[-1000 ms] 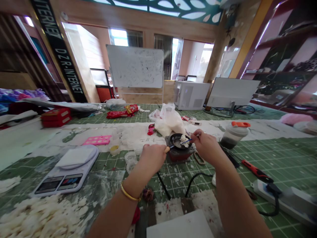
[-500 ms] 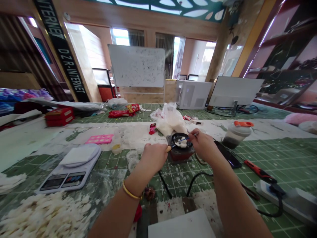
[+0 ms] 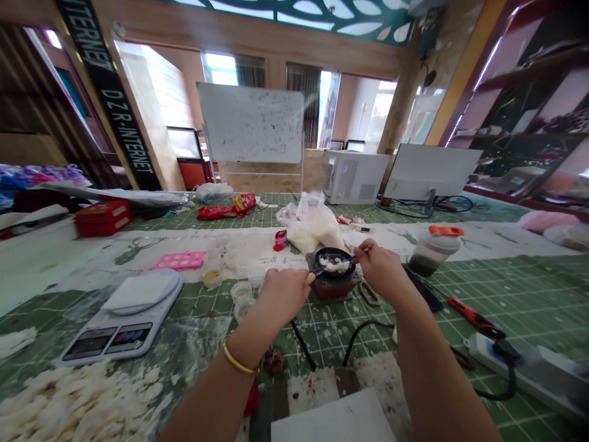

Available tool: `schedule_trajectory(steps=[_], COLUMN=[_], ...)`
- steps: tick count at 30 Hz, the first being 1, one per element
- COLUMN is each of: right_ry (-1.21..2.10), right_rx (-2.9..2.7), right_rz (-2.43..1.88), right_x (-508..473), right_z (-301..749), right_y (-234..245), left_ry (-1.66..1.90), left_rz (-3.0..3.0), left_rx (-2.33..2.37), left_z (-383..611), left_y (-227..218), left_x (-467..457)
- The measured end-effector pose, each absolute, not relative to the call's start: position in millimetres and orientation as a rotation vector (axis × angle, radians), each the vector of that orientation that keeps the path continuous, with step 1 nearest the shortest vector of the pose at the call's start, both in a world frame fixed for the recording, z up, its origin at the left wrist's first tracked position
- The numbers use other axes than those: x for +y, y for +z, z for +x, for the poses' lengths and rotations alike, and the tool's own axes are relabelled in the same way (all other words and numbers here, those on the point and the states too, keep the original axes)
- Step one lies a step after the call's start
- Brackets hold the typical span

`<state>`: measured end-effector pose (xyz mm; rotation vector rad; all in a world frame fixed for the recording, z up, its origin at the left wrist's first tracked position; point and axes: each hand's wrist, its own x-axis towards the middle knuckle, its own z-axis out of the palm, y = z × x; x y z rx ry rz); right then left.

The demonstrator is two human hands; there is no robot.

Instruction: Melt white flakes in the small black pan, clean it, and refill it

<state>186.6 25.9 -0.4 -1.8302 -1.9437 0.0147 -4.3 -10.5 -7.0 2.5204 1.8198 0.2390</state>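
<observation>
A small black pan [image 3: 343,254] holding white wax-like flakes [image 3: 332,264] rests on a low red heater [image 3: 335,287] on the green cutting mat [image 3: 483,288]. My left hand [image 3: 281,293] is closed around the pan's wooden handle [image 3: 311,277]. My right hand [image 3: 381,270] pinches a thin blue-and-metal stirring tool [image 3: 353,258] whose tip is in the flakes. A gold bangle [image 3: 238,362] sits on my left wrist.
A white kitchen scale [image 3: 124,319] lies at left, with a heap of white flakes [image 3: 78,405] near me. A plastic bag of flakes [image 3: 313,224], a pink mould [image 3: 181,260], a lidded jar [image 3: 430,250], a red-handled tool [image 3: 473,316] and a power strip [image 3: 529,368] surround the heater.
The stirring tool has shifted a little within the pan and the flakes have spread flatter. My left hand has stayed on the handle. The view has wobbled slightly.
</observation>
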Motion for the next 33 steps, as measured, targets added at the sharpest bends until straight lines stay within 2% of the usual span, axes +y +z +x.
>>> schedule_trajectory(steps=[33], right_ry=[-0.097], right_rx=[-1.862], right_rz=[-1.797], right_x=[15.4], right_z=[188.4], right_y=[7.2], left_ry=[0.233], left_rz=[2.528], left_rx=[1.83], left_z=[-3.8], left_y=[-9.8], left_x=[-8.1])
